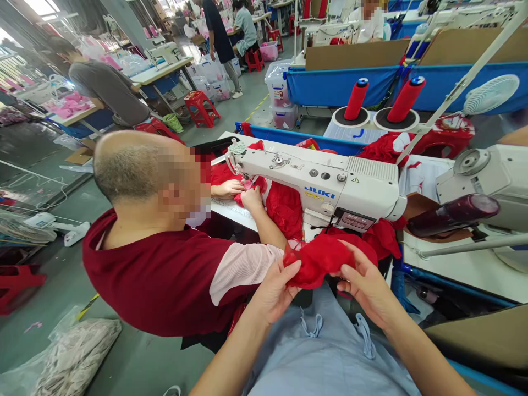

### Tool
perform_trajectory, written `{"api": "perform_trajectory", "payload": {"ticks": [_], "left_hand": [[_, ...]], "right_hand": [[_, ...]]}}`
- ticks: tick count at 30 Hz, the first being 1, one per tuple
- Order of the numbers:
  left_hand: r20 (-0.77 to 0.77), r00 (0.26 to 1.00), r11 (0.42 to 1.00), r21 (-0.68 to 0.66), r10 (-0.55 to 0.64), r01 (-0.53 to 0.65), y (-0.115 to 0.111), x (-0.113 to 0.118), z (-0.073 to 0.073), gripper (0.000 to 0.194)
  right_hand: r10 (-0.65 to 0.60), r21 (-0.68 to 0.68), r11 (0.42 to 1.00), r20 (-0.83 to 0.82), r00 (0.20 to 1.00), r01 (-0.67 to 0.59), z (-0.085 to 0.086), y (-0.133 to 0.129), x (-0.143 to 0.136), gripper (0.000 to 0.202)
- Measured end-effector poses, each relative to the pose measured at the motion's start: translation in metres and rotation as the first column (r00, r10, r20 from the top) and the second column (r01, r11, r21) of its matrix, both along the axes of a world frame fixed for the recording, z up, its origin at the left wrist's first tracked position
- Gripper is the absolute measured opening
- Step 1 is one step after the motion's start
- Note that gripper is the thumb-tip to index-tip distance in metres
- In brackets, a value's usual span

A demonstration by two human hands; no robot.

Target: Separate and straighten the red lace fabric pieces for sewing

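Observation:
A piece of red fabric [319,258] is stretched between my two hands in front of my body. On its left side, my left hand [277,289] pinches the cloth with the thumb on top. My right hand [363,278] grips the right end, fingers behind the fabric and thumb toward me. The exact garment part cannot be made out. Just beyond lies a heap of red cloth [284,209] beside a white sewing machine [330,179]. A co-worker in a dark red shirt [173,275] sits at that machine, both hands at its needle on red and pink cloth.
Two red thread cones [399,102] stand behind the machine. A dark red bottle [456,214] leans at the right near a second machine [487,181]. Red stools [201,108], plastic bins [282,82] and other people at work are farther back. A plastic-wrapped bundle [78,357] lies on the floor.

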State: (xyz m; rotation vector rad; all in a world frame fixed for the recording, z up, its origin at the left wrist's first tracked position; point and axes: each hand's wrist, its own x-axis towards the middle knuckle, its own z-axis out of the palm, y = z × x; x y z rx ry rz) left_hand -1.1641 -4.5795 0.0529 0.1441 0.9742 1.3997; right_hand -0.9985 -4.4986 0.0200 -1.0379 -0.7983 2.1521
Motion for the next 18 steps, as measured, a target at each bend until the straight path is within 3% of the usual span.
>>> {"api": "perform_trajectory", "payload": {"ticks": [3,6,8,10,12,14,16,18], "left_hand": [[-0.068,0.995,0.997,-0.011,0.078,-0.079,-0.002,-0.003,-0.002,0.03],[-0.108,0.988,0.994,0.004,0.113,-0.114,-0.007,-0.008,-0.009,0.027],[-0.15,0.988,0.999,0.012,0.042,-0.041,-0.012,-0.011,-0.015,0.035],[-0.205,0.974,0.994,0.018,-0.101,0.107,-0.016,-0.014,-0.022,0.051],[-0.264,0.921,0.955,-0.004,-0.288,0.297,-0.018,-0.015,-0.028,0.06],[-0.332,0.84,0.897,-0.048,-0.43,0.44,-0.017,-0.015,-0.031,0.053],[-0.418,0.775,0.87,-0.089,-0.474,0.484,-0.013,-0.012,-0.032,0.036],[-0.471,0.75,0.87,-0.086,-0.465,0.486,-0.008,-0.008,-0.03,0.032]], "right_hand": [[-0.104,0.081,0.992,0.092,0.99,0.096,-0.005,0.003,-0.001,0.04],[-0.202,-0.013,0.979,0.068,0.977,0.203,-0.006,0.006,-0.003,0.036],[-0.253,-0.114,0.959,0.074,0.965,0.26,-0.003,0.006,-0.006,0.039],[-0.271,-0.168,0.945,0.074,0.96,0.28,0.004,0.006,-0.008,0.043],[-0.206,-0.151,0.966,0.049,0.977,0.211,0.011,0.005,-0.01,0.043],[-0.078,-0.088,0.993,0.025,0.997,0.08,0.016,0.003,-0.011,0.041],[0.038,-0.005,0.999,0.015,0.999,-0.038,0.019,0.001,-0.011,0.042],[0.114,0.06,0.991,0.023,0.993,-0.115,0.021,0.0,-0.009,0.043]]}}
